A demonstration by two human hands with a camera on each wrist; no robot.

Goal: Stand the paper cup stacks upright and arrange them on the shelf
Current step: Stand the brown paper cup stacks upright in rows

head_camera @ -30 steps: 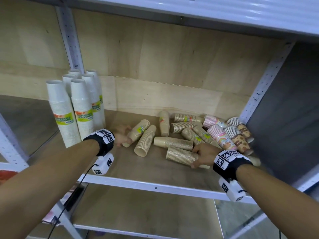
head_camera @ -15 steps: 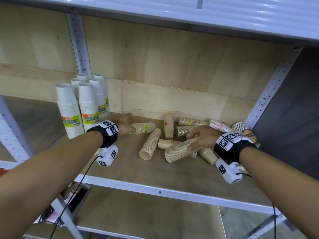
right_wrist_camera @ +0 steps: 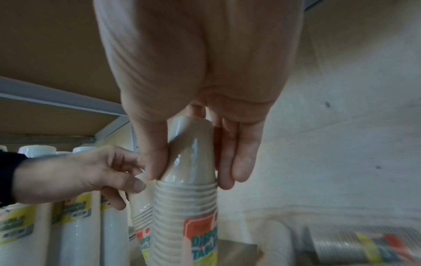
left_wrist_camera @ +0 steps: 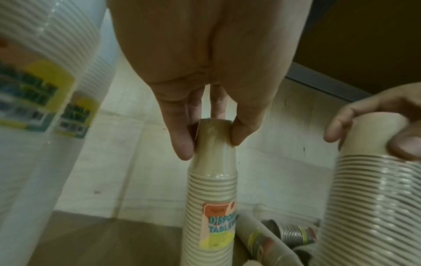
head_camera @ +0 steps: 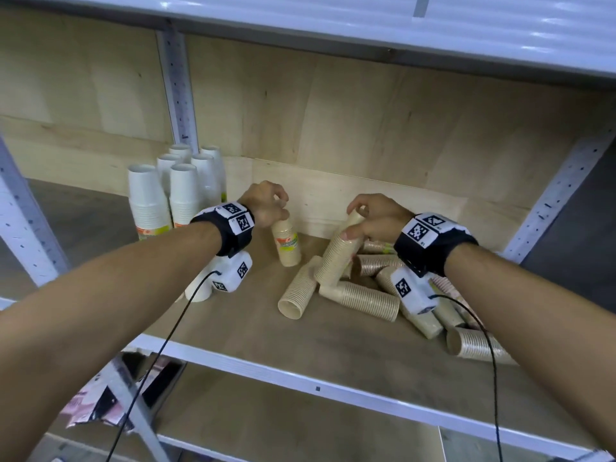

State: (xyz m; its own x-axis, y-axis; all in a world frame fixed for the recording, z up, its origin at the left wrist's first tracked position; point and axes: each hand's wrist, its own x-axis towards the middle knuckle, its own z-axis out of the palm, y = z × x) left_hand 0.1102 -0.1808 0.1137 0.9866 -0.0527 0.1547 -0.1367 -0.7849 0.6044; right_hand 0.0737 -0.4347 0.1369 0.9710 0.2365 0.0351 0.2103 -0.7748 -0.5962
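Taking the white cup stacks (head_camera: 173, 191) as the landmark, standing upright at the far left of the shelf (head_camera: 233, 328), the left hand (head_camera: 265, 203) is just to their right. Its fingertips (left_wrist_camera: 183, 144) and thumb pinch the narrow top of a beige labelled cup stack (head_camera: 286, 241), which stands upright on the shelf board. Further right of the white stacks, the right hand (head_camera: 376, 218) curls its fingers and thumb round the top end of a second beige cup stack (head_camera: 336, 258), which leans, its lower end among the fallen cup stacks (head_camera: 366, 295) lying on their sides.

Half a second ago the left hand's stack lay flat beside the white stacks; now it stands. The right hand's stack, then nearly flat on the pile, has been raised steeply, and both hands have risen.
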